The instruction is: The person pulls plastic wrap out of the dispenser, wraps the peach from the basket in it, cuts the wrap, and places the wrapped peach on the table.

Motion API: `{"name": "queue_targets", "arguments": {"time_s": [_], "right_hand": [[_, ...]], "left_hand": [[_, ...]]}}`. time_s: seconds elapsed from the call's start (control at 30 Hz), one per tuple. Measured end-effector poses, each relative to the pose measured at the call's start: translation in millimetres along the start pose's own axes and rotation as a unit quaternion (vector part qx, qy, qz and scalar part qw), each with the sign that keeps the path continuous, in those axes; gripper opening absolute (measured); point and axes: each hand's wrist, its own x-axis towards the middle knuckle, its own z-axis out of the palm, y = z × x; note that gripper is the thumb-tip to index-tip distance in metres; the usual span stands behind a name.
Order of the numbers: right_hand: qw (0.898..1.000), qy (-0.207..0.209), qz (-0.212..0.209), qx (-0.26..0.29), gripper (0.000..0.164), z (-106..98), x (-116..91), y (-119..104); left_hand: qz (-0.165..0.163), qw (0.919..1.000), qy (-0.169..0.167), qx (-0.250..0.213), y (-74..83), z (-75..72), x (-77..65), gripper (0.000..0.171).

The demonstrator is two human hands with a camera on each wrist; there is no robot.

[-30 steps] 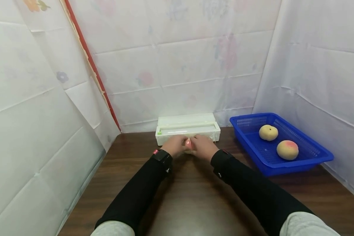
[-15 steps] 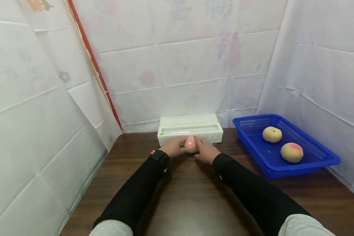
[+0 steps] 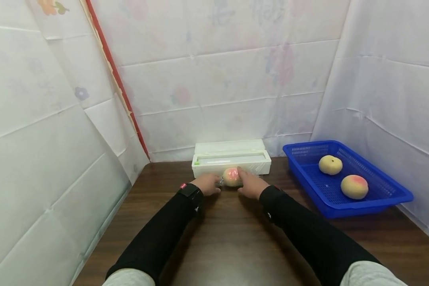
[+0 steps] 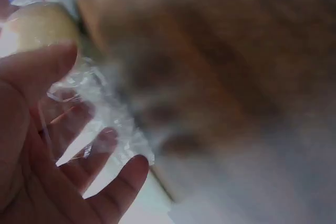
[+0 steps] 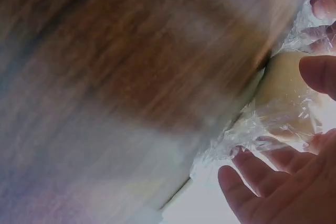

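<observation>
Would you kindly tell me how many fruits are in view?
3: a wrapped fruit between left hand and right hand; in the blue basket, a pale fruit behind and a pink-topped fruit nearer.

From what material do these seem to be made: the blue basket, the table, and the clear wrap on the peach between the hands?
Basket: likely moulded plastic, slightly glossy, with small regular holes. Table: wood or wood-look laminate, with brown grain and a soft sheen. Wrap: probably thin plastic film, see-through, with shiny crinkles.
</observation>
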Motion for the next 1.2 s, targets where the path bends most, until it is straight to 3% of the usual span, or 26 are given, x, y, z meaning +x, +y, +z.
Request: {"name": "queue_targets", "arguments": {"time_s": [0.07,0.17,0.27,0.37,0.53,0.73,0.83,0.93,1.07,1.2], "right_hand": [[0.999,0.022,-0.006,-0.024,0.083,-3,0,-1],[0.997,0.071,-0.011,-0.039,0.064,-9,0,-2],[0.994,0.105,-0.019,-0.032,0.052,-17,2,-9],[0.992,0.116,-0.036,-0.023,0.049,-26,7,-20],[0.993,0.090,-0.057,-0.043,0.044,-30,22,-43],[0.991,0.076,-0.081,-0.071,0.040,-29,37,-64],[0.990,0.074,-0.085,-0.083,0.040,-30,38,-67],[0.990,0.071,-0.086,-0.088,0.039,-32,38,-67],[0.991,0.062,-0.085,-0.084,0.038,-36,40,-65],[0.992,0.045,-0.090,-0.077,0.035,-38,43,-67]], "left_hand": [[-0.014,0.9991,0.000,-0.041,-1.5,-7.8,-1.8,0.032],[-0.055,0.9926,0.051,-0.096,-9.6,-20.9,-7.2,0.026],[-0.118,0.9777,0.132,-0.113,-23.3,-31.0,-14.0,0.028],[-0.165,0.9622,0.180,-0.122,-37.2,-34.7,-16.1,0.035],[-0.183,0.9499,0.178,-0.180,-47.1,-27.9,-9.1,0.058],[-0.192,0.9435,0.167,-0.212,-47.2,-15.6,-0.8,0.063],[-0.197,0.9425,0.164,-0.215,-46.6,-10.7,1.0,0.063],[-0.202,0.9366,0.162,-0.236,-45.4,-8.8,0.3,0.067],[-0.194,0.9304,0.157,-0.269,-41.3,-10.2,-1.4,0.069],[-0.164,0.9324,0.147,-0.286,-33.9,-9.5,-2.6,0.063]]}}
